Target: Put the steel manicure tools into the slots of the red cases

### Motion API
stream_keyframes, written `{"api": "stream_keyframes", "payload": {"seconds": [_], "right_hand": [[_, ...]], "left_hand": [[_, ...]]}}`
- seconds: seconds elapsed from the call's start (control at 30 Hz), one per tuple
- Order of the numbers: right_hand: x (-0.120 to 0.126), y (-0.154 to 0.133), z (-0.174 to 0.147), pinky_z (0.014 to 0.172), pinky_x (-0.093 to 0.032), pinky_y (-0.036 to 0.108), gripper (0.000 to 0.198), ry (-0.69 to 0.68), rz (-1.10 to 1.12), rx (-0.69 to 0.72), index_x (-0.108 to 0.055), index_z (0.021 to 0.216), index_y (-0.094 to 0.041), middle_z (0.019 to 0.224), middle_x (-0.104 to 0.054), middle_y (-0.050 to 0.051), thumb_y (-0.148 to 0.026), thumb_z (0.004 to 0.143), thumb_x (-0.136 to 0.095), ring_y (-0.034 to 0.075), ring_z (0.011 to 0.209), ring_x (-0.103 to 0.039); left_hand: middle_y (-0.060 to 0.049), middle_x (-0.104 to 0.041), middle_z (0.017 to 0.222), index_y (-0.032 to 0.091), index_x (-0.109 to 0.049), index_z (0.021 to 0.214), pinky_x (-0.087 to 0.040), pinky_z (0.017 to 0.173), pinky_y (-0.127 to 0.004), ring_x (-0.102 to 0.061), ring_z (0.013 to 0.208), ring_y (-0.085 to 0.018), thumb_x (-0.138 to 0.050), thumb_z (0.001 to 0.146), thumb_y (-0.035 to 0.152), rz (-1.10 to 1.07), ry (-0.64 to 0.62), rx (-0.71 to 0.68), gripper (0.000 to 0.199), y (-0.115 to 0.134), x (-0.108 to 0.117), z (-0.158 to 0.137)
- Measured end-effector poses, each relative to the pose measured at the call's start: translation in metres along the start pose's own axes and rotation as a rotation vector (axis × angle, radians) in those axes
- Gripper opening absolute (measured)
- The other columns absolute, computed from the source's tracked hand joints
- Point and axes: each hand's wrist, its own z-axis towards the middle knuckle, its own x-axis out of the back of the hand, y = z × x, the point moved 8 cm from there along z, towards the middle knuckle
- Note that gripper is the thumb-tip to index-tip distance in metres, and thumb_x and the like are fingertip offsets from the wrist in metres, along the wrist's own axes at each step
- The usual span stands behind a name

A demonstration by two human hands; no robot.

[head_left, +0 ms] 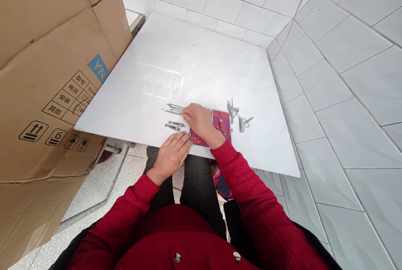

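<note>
An open manicure case (pixel 221 121) with a red and purple lining lies near the table's front edge, partly covered by my right hand (pixel 201 122). That hand reaches over the case's left half, its thumb and fingers pinched together at the ends of several slim metal manicure tools (pixel 174 108); what the fingertips hold is hidden. My left hand (pixel 173 151) lies flat, its fingertips against the case's lower left corner. Two nail clippers (pixel 174 125) rest just beyond the left hand. Right of the case are small scissors (pixel 246 121) and other metal tools (pixel 231 110).
The white table (pixel 213 64) carries all these things. A large cardboard box (pixel 63 73) stands close on the left. Tiled walls (pixel 354 106) border the table at the back and right, and a thin cable (pixel 295 14) hangs in the corner.
</note>
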Motion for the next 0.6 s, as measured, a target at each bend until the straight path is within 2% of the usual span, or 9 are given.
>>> {"api": "stream_keyframes", "payload": {"seconds": [0.13,0.3,0.43,0.6], "right_hand": [[-0.013,-0.021,0.015,0.072,-0.039,0.033,0.029,-0.105,-0.067,0.079,-0.074,0.085,-0.019,0.094,-0.070,0.009,-0.021,0.103,-0.051,0.023,0.089,-0.059],[-0.024,-0.030,0.030,0.070,-0.039,0.034,0.024,-0.116,-0.125,0.100,-0.075,0.089,-0.019,0.097,-0.071,0.010,-0.021,0.101,-0.054,0.024,0.091,-0.062],[-0.031,-0.030,0.036,0.073,-0.042,0.035,0.023,-0.128,-0.157,0.075,-0.076,0.095,-0.018,0.100,-0.072,0.013,-0.022,0.102,-0.054,0.027,0.094,-0.065],[-0.034,-0.031,0.042,0.072,-0.043,0.036,0.029,-0.169,-0.224,0.007,-0.077,0.094,-0.016,0.095,-0.075,0.016,-0.017,0.101,-0.049,0.028,0.089,-0.067]], "left_hand": [[-0.012,-0.068,0.141,0.019,-0.064,0.136,-0.047,0.119,-0.048,-0.057,0.141,-0.025,-0.050,0.103,0.016,-0.025,0.005,0.008,0.036,-0.002,-0.002,-0.002],[-0.012,-0.068,0.140,0.019,-0.064,0.135,-0.048,0.118,-0.048,-0.058,0.140,-0.026,-0.050,0.103,0.017,-0.016,0.008,-0.001,0.035,-0.001,-0.003,-0.003],[-0.012,-0.069,0.139,0.018,-0.065,0.132,-0.049,0.117,-0.047,-0.060,0.137,-0.026,-0.051,0.103,0.018,0.013,0.016,-0.015,0.032,0.000,-0.003,-0.002],[-0.012,-0.070,0.138,0.016,-0.065,0.131,-0.049,0.116,-0.047,-0.061,0.136,-0.026,-0.052,0.103,0.017,0.026,0.034,-0.029,0.031,0.000,-0.003,-0.003]]}}
